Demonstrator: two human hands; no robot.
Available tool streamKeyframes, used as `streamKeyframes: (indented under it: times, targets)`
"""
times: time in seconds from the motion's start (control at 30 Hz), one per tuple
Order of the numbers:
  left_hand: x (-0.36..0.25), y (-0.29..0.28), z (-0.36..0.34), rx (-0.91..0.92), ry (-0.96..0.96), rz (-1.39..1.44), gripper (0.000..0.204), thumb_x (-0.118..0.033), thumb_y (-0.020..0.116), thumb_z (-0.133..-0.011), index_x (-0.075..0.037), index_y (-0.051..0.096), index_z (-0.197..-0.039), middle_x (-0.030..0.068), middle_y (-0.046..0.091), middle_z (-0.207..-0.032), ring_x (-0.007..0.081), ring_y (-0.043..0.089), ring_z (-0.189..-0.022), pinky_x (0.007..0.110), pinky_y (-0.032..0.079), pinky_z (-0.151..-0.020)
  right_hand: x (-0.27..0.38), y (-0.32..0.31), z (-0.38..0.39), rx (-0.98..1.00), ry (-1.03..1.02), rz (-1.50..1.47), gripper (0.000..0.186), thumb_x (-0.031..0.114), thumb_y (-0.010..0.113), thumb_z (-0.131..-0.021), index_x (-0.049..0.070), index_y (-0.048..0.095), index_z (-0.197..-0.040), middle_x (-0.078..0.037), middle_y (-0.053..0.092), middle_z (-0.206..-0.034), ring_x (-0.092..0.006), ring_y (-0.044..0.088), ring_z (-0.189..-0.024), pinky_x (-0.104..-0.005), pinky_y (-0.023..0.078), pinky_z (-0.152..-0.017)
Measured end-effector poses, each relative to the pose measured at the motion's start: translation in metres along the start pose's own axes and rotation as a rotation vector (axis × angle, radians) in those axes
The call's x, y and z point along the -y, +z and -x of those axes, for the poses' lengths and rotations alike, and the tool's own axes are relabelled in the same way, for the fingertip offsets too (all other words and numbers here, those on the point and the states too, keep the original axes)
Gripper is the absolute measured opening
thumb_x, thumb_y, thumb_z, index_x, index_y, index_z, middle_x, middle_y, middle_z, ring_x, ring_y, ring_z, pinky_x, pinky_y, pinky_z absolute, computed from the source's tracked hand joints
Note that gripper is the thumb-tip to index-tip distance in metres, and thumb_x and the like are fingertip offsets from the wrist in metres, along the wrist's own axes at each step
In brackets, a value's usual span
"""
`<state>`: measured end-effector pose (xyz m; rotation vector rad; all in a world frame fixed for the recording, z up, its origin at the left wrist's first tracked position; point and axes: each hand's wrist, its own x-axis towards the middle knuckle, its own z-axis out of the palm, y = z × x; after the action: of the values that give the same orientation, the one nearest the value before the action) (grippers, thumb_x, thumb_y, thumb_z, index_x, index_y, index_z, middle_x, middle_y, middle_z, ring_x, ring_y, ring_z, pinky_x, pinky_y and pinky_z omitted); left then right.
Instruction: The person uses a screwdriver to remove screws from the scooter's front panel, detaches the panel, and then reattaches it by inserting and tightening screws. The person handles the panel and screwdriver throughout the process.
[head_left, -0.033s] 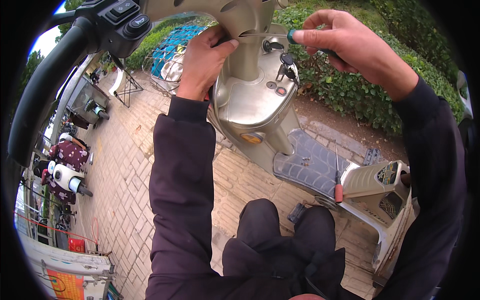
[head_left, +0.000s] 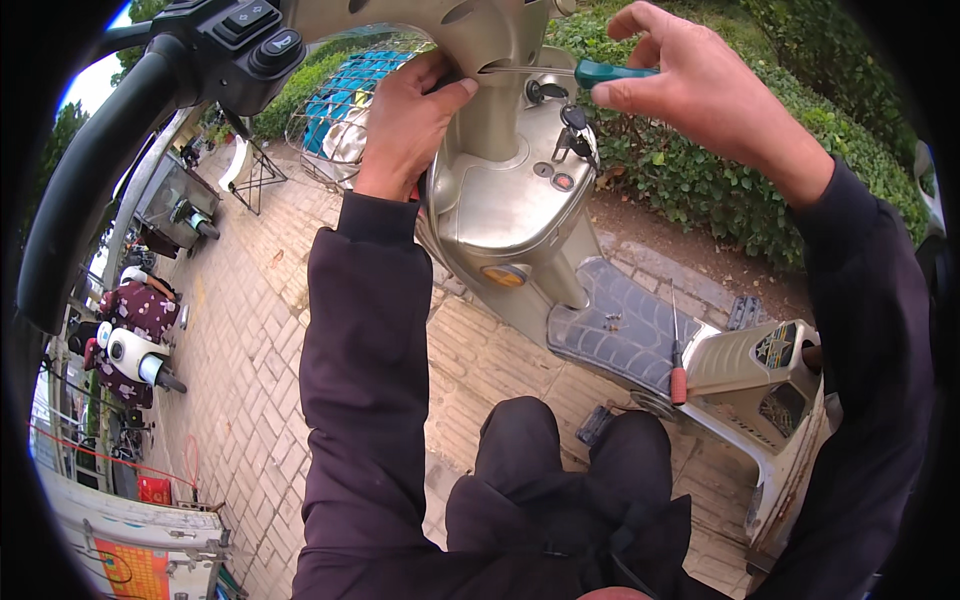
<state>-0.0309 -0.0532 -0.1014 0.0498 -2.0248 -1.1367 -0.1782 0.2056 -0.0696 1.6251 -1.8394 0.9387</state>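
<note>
A gold-beige electric scooter's front column stands before me. My left hand is closed round the left side of its upper neck, the thumb pointing at a dark slot; its other fingers are partly hidden behind. From the right, a screwdriver with a green handle lies level, its shaft tip in that slot. At the handle my right hand has a loose hold, thumb below and fingers raised. Keys hang at the panel just underneath.
A red-handled screwdriver lies by the footboard, where several small metal pieces rest. A black handlebar grip rises at the left. Beyond stand a wire basket, a hedge and parked scooters.
My right hand has loosened and shifted slightly right, its fingers lifting, so more of the green handle shows. The left hand and the screwdriver's tip stay in place.
</note>
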Motion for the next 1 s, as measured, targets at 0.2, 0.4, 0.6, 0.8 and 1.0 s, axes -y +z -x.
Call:
streamKeyframes:
  times: [0.2, 0.4, 0.6, 0.8, 1.0]
  targets:
    - [0.001, 0.000, -0.001, 0.022, 0.019, 0.025, 0.043, -0.002, 0.070, -0.093, 0.007, 0.062, -0.134, 0.0120, 0.072, -0.124, 0.0163, 0.067, -0.112, 0.029, 0.050, -0.101, -0.007, -0.011, 0.007, -0.130, -0.699, 0.692, 0.037, 0.012, 0.069, -0.091, 0.006, 0.062, -0.126, -0.007, 0.061, -0.091, -0.0204, 0.063, -0.067, -0.0332, 0.054, -0.060]
    - [-0.004, 0.002, 0.004, 0.008, -0.012, -0.005, 0.045, -0.002, 0.071, -0.092, 0.007, 0.062, -0.135, 0.0121, 0.072, -0.124, 0.0161, 0.067, -0.113, 0.029, 0.050, -0.102, -0.007, 0.005, 0.008, 0.067, -0.116, -0.013, 0.032, 0.016, 0.068, -0.096, 0.002, 0.063, -0.124, -0.005, 0.061, -0.079, -0.0151, 0.057, -0.059, -0.0311, 0.051, -0.056]
    - [-0.006, 0.001, 0.001, 0.032, 0.003, 0.010, 0.046, -0.001, 0.070, -0.092, 0.008, 0.060, -0.136, 0.0134, 0.071, -0.127, 0.0172, 0.067, -0.113, 0.029, 0.050, -0.102, -0.003, 0.000, 0.012, -0.161, -0.371, 0.359, 0.030, 0.018, 0.069, -0.093, 0.006, 0.062, -0.119, -0.007, 0.064, -0.088, -0.0192, 0.065, -0.079, -0.0347, 0.053, -0.065]
    - [0.000, 0.000, 0.001, 0.035, 0.011, 0.048, 0.047, 0.002, 0.070, -0.091, 0.008, 0.060, -0.136, 0.0145, 0.070, -0.128, 0.0182, 0.066, -0.115, 0.030, 0.049, -0.104, 0.002, 0.004, 0.010, -0.117, -0.484, 0.416, 0.024, 0.020, 0.069, -0.092, 0.006, 0.065, -0.111, -0.008, 0.065, -0.085, -0.0227, 0.067, -0.076, -0.0378, 0.054, -0.067]
    - [-0.003, 0.000, 0.000, 0.015, 0.026, 0.027, 0.049, 0.004, 0.069, -0.089, 0.009, 0.059, -0.136, 0.0152, 0.069, -0.130, 0.0184, 0.066, -0.117, 0.030, 0.049, -0.104, 0.011, -0.014, -0.009, 0.386, 0.659, -0.795, 0.029, 0.027, 0.064, -0.101, -0.001, 0.068, -0.109, -0.005, 0.063, -0.078, -0.0060, 0.043, -0.046, -0.0267, 0.035, -0.039]
